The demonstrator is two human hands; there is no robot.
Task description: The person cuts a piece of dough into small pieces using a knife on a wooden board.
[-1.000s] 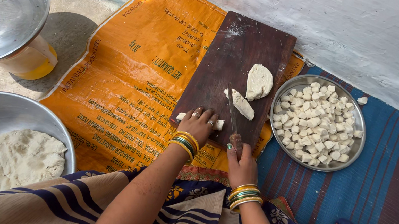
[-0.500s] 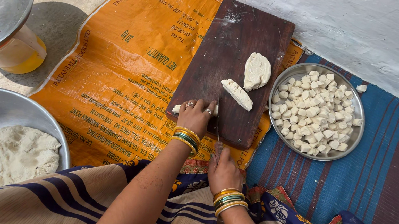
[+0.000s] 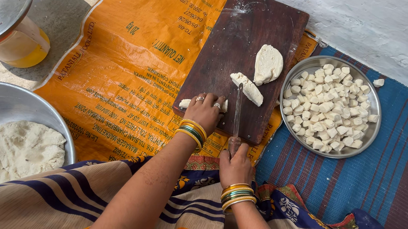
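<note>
Our left hand (image 3: 205,110) pins a white strip (image 3: 185,103) at the cutting board's (image 3: 236,34) near edge; our right hand (image 3: 235,164) grips the knife (image 3: 237,113). The strip looks soft and crumbly, best held lightly from above, beside the blade.

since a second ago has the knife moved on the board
Yes. The knife has slid toward the near edge of the board, away from the dough strip.

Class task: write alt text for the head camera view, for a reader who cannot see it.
A person's right hand holds a knife over a dark cutting board while the left hand presses a white strip. A steel plate of white cubes sits right.
</note>
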